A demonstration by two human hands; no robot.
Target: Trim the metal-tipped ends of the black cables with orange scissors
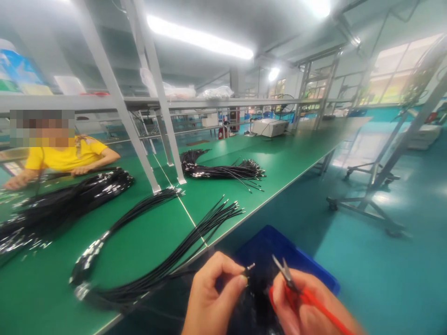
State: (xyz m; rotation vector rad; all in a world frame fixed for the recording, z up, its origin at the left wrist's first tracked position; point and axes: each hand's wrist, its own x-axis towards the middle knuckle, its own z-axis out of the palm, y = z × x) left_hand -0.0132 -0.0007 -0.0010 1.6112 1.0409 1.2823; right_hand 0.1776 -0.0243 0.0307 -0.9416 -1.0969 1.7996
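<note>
Thumb and forefinger of my left hand [216, 293] pinch the end of a black cable [248, 270], its small metal tip sticking out to the right. My right hand [303, 302] is wrapped round red-handled scissors [287, 274], whose metal blades point up and stand slightly apart, a little right of the cable end. Both hands are over a blue bin [314, 267] below the table edge. A curved bundle of black cables [167, 265] with silvery fittings lies on the green table [139, 242] to the left.
A second cable bundle [223, 171] lies farther back, beside the white shelf posts [164, 93]. At the left, a person in a yellow top [66, 158] sits behind a large cable pile [70, 200]. A white box [269, 127] stands far back; a wheeled frame [370, 204] is at right.
</note>
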